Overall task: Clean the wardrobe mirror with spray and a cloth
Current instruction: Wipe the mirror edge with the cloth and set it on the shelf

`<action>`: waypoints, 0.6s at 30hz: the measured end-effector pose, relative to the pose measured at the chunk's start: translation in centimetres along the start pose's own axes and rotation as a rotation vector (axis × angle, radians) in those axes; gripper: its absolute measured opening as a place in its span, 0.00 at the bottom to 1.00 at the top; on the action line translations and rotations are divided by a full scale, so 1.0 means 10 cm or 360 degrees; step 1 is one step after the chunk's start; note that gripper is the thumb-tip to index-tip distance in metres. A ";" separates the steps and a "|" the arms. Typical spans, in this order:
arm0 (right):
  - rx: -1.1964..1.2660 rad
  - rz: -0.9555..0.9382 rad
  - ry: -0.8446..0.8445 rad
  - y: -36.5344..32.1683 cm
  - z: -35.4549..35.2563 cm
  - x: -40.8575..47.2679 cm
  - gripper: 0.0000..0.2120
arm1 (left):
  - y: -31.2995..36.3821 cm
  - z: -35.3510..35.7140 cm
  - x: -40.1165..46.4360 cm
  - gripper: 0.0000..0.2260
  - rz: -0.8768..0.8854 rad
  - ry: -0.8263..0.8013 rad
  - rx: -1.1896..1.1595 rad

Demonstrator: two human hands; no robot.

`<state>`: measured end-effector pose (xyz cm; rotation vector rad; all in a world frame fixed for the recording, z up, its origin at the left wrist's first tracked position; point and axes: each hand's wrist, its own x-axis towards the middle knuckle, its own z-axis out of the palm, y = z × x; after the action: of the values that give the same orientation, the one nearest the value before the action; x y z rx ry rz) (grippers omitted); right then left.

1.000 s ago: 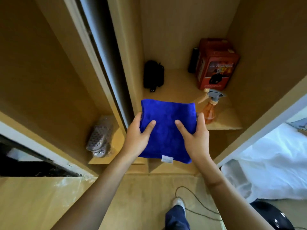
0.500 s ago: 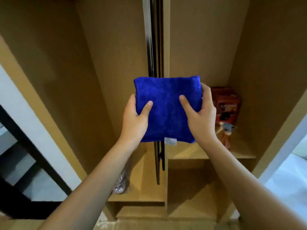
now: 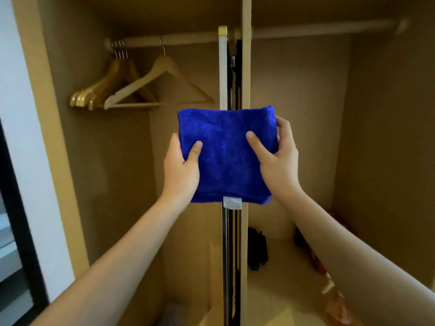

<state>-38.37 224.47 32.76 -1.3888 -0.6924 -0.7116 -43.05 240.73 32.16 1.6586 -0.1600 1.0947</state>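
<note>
While both grip it | left hand (image 3: 180, 170), right hand (image 3: 279, 158) hold blue cloth (image 3: 226, 158) (folded)

An open wardrobe (image 3: 306, 114) of pale tan board fills the view, split by an upright divider (image 3: 246, 67). A rail (image 3: 188, 40) crosses near the top; wooden hangers (image 3: 122, 90) hang bunched on its left part. A white wall (image 3: 14, 90) lies left.
</note>
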 end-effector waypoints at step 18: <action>0.0015 -0.0259 0.0100 -0.40 0.31 1.37 0.22 | 0.48 0.22 1.32 0.06 0.0332 0.0250 0.0010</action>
<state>-33.19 226.86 46.19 -1.3059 -0.7642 -0.8756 -37.18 242.41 44.99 1.5794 -0.2312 1.3791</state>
